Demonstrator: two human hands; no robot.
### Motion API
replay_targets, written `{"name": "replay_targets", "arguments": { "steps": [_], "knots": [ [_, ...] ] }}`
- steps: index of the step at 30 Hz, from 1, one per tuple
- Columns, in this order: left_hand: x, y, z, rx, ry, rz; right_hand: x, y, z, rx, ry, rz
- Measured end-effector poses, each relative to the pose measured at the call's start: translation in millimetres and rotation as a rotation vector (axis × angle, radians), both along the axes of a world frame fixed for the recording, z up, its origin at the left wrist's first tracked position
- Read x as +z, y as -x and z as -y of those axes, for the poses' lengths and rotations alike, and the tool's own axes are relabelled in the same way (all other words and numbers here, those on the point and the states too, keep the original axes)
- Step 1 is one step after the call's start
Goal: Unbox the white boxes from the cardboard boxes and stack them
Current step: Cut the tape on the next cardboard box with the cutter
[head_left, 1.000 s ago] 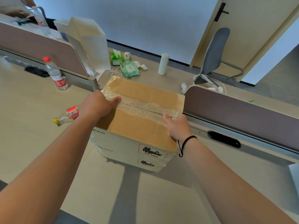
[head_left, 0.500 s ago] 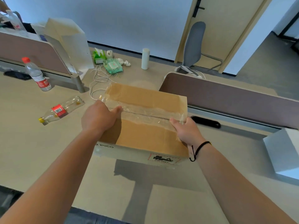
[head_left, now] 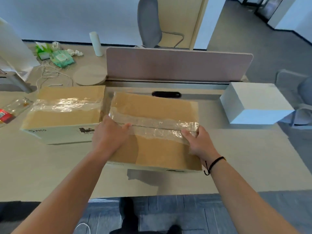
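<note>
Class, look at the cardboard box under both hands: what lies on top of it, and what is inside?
On the held cardboard box lie crinkled clear tape, the left hand and right hand. It is sealed, so its contents stay hidden.

Your held cardboard box (head_left: 157, 132) mid-desk (head_left: 50, 166), second cardboard box (head_left: 65, 112) touching its left, white box (head_left: 256, 103) apart right, divider (head_left: 177, 65) behind.

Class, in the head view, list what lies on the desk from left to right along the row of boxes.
Crushed clear plastic bottle → taped cardboard box → second taped cardboard box held by both hands → plain white box.
</note>
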State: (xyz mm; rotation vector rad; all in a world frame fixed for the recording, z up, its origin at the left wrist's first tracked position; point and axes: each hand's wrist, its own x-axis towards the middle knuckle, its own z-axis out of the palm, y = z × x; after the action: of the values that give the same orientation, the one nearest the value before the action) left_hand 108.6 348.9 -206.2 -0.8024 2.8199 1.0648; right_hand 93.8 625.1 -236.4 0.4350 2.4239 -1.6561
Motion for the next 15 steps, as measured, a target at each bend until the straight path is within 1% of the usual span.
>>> {"name": "replay_targets", "arguments": {
  "steps": [4, 7, 11, 15],
  "knots": [
    [-26.6, -27.1, -59.2, 0.031, -0.077, 0.050, -20.9, -21.5, -60.0, 0.023, -0.053, 0.038],
    [-53.7, -44.3, -87.2, 0.032, -0.145, 0.080, -41.6, -30.9, -92.4, 0.071, -0.128, 0.083],
    [-85.8, -60.5, -110.1, 0.081, -0.196, 0.111, -70.2, -42.7, -117.0, 0.094, -0.146, 0.118],
    [-102.6, -68.8, -132.0, 0.106, -0.209, 0.141, -96.2, -50.1, -132.8, 0.114, -0.165, 0.153]
  ]
}}
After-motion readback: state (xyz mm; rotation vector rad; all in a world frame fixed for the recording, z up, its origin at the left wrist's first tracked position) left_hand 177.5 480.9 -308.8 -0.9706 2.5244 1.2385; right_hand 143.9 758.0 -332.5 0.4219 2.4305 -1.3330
